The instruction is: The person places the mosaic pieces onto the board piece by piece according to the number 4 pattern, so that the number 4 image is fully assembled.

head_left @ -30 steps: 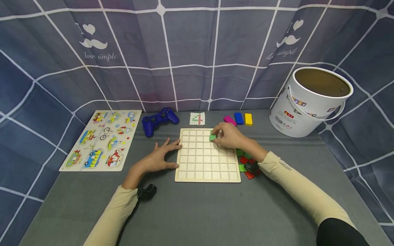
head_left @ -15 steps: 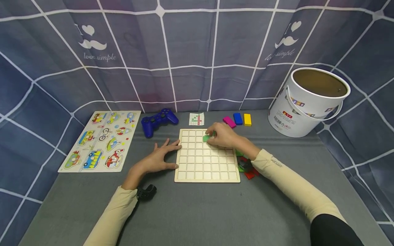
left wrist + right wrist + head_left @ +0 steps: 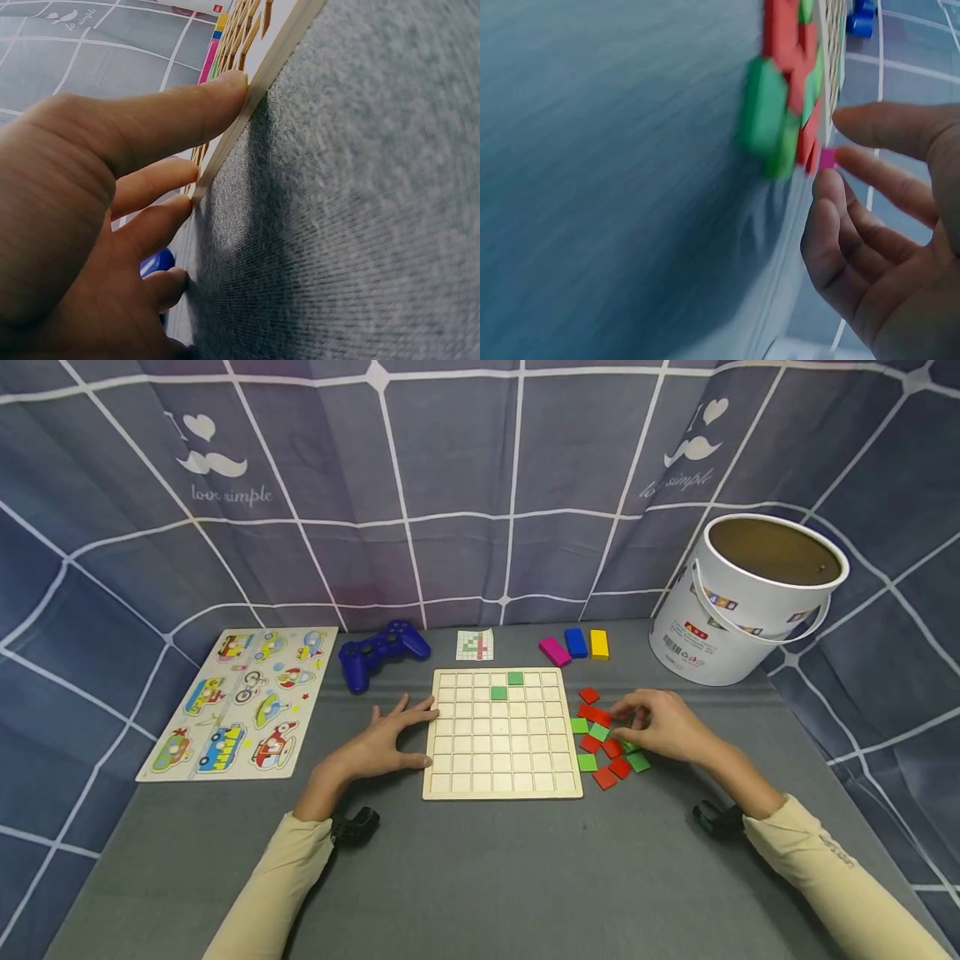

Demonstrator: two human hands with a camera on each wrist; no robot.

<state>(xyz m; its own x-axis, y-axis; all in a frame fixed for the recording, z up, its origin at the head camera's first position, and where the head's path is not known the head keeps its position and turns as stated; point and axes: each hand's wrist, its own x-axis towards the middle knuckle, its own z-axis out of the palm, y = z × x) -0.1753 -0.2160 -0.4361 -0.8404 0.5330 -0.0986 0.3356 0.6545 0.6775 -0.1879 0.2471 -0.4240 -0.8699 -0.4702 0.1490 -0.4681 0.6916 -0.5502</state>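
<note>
A wooden grid board (image 3: 487, 743) lies on the grey table, with one green tile (image 3: 515, 678) in its top row and another green tile (image 3: 498, 693) one row down, a cell to the left. My left hand (image 3: 378, 743) rests along the board's left edge, thumb and fingertips touching the rim, fingers spread. Over the heap of loose tiles to the board's right hovers my right hand (image 3: 667, 724). In the right wrist view its thumb and index finger stand apart, with no tile visible between them. Red tiles (image 3: 604, 778) and green tiles (image 3: 638, 762) lie scattered below it.
Behind the board are a small pattern card (image 3: 475, 645), a blue game controller (image 3: 382, 652), and pink (image 3: 555, 651), blue (image 3: 576, 642) and yellow (image 3: 599, 644) blocks. A picture puzzle board (image 3: 240, 702) lies left; a white bucket (image 3: 720, 635) stands back right.
My right hand has let go of a green tile, leaving it in the board's second row, and has moved right to the loose tiles. My left hand stays at the board's edge.
</note>
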